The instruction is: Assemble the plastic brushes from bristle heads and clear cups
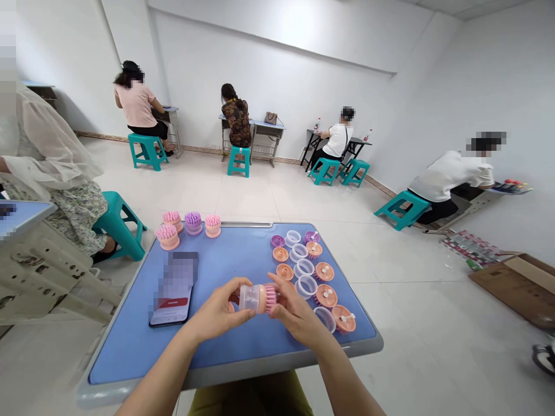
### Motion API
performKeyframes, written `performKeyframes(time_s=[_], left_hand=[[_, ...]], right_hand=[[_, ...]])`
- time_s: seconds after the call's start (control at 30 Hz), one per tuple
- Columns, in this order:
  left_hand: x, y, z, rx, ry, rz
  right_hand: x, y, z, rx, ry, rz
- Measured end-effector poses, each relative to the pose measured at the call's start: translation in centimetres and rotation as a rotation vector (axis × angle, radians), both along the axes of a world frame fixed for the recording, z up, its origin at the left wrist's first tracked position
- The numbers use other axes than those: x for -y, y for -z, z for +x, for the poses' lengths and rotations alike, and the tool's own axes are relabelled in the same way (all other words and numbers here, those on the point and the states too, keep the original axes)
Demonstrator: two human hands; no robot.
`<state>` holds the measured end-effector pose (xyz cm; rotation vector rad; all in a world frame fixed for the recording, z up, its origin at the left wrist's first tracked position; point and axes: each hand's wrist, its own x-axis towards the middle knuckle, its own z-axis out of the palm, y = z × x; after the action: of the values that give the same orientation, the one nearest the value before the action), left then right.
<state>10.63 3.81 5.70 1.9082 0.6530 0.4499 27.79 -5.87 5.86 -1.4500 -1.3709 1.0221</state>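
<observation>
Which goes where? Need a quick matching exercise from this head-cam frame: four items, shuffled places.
Items:
1. Clear-bodied pink-bristle brush
2. Smartphone
3. Purple-bristle brush
4. Cardboard box

Places:
A. On the floor, right of the desk
B. Held between the left hand and right hand
C. At the far edge of the blue desk, among pink-bristle brushes
D. Lying flat on the blue desk, left of the hands

Pairs: 1-B, 2-D, 3-C, 4-A
</observation>
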Motion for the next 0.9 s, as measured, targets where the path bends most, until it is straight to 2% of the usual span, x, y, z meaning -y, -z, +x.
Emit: performKeyframes(time_s=[0.17,0.37,0.53,0.7,0.9], left_hand=[[0.03,0.01,0.01,0.02,0.007,-0.028],[0.0,-0.21,-0.07,0.017,0.018,-0.045],[0.0,-0.27,-0.08,0.018,-0.016,-0.046],[0.09,-0.31,-0.07,0.018,0.012,-0.021],[0.07,-0.38,-0.11,0.009,-0.006,-0.036]], right_hand=[[0.2,-0.17,-0.06,0.02,-0.031,0.064],[0.09,0.35,0.12,-0.062,-0.006,-0.069],[0.26,0.25,-0.22,-0.011,0.042,0.014],[0.21,0.65,-0.05,-0.001,-0.013,-0.035],[0.5,0.47,-0.03,-0.014,0.063,0.037]])
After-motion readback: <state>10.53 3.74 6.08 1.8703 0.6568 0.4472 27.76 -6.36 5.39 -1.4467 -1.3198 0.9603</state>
